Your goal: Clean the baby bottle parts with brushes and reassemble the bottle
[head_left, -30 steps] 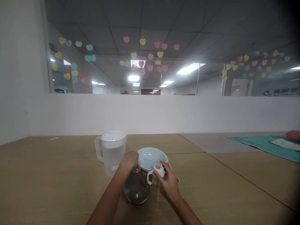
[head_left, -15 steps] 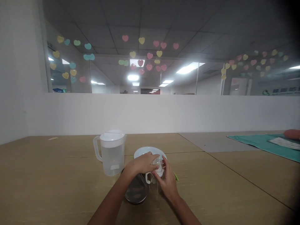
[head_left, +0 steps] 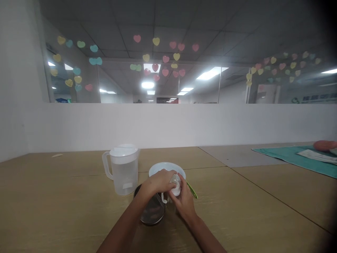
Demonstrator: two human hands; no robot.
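Note:
Between my two hands is what looks like a baby bottle (head_left: 175, 189), with a clear domed cap, a white collar and a white side handle. My left hand (head_left: 162, 181) comes over it from the left, its fingers closed round the cap. Held from the right, the collar lies in the curled thumb and fingers of my right hand (head_left: 185, 202). The bottle's lower part is mostly hidden. Just behind stands a pale bowl (head_left: 167, 166). A dark, round metal dish (head_left: 153, 213) lies under my left forearm, partly covered.
A translucent pitcher (head_left: 124, 175) of clear liquid stands on the left of the wooden table (head_left: 237, 218). Right of my hands lies a green-handled utensil (head_left: 192, 190). Farther right is a teal cloth (head_left: 284, 156) with a reddish object (head_left: 324, 145). A white wall (head_left: 163, 126) rises behind.
The view has shifted slightly, so everything sits a little higher and to the left. My fingers have drawn closer round the cap, and more of the green handle shows.

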